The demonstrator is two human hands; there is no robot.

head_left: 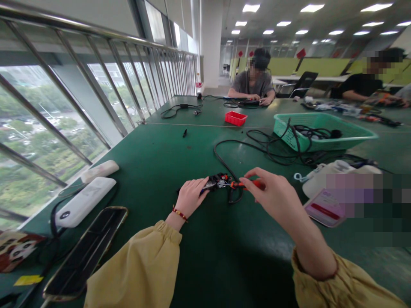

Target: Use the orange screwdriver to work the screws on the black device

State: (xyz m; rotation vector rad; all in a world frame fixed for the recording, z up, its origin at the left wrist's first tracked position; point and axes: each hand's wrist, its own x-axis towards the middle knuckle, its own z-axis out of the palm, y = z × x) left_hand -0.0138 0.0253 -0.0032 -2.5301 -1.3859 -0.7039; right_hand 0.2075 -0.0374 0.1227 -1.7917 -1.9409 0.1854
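Note:
My left hand is closed around a small black corded device, pressing it against the green table. Its right end is opened up, with metal and reddish parts showing. A black cable runs from near that end toward the back. Between the fingers of my right hand is an orange-red screwdriver, lying nearly level. Its shaft points left and its tip reaches the exposed parts of the device; I cannot tell whether it sits in a screw.
A green basket with coiled cables stands at the back right, and a red tray at the back middle. A phone and white power banks lie left. A white pouch is right. Two people sit across the table.

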